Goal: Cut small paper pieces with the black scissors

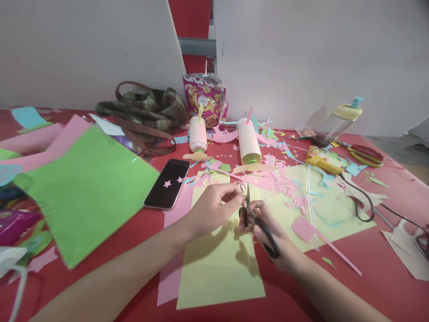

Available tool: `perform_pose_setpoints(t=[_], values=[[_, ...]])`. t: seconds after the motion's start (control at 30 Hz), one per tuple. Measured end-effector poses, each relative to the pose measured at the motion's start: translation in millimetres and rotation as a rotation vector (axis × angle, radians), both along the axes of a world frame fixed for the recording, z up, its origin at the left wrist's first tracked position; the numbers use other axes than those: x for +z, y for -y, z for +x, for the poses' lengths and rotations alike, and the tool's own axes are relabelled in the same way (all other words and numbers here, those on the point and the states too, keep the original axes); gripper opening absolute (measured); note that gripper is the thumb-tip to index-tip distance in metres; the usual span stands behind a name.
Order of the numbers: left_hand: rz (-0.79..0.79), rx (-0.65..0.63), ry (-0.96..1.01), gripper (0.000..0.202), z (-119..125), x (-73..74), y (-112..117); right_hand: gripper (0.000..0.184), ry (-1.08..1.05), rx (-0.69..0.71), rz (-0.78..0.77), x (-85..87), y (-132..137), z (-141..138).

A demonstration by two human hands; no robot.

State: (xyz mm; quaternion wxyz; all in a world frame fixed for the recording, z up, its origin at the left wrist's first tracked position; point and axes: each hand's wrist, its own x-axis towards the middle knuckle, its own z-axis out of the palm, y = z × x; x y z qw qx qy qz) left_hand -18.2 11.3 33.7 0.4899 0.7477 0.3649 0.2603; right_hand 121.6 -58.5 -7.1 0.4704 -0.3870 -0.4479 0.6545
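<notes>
My right hand (273,235) grips a pair of black-handled scissors (268,237), the blades pointing up and away from me. Just left of the blades, my left hand (217,208) is closed in a pinch at their tips; whatever lies between its fingers is too small to make out. Both hands are over a sheet of pale yellow paper (217,277), which overlaps a pink sheet (169,277). Left of my hands lies a black-screened phone (167,185) with small pink paper stars (167,184) on it.
Two white paper-wrapped cylinders (248,138) lie beyond my hands amid paper scraps. A yellow glue gun (323,161) with its cord is at right, near red-handled pliers (365,154). Green paper (97,188) spreads at left. A plaid bag (147,107) and purple snack bag (204,98) stand behind.
</notes>
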Motion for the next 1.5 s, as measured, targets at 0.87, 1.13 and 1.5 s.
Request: perform_pose_setpoints(t=[0.87,1.13,1.5], values=[[-0.040,0.097,0.122,0.020,6.2,-10.3,10.5,0.022,0.011,0.001,0.048,-2.0,0.7,0.1],[-0.056,0.090,0.120,0.020,6.3,-10.7,10.7,0.020,0.026,0.011,0.031,0.7,-0.3,-0.2],[-0.044,0.080,0.099,0.021,4.8,-7.1,9.2,0.021,0.026,0.007,0.017,1.9,-0.8,-1.6]])
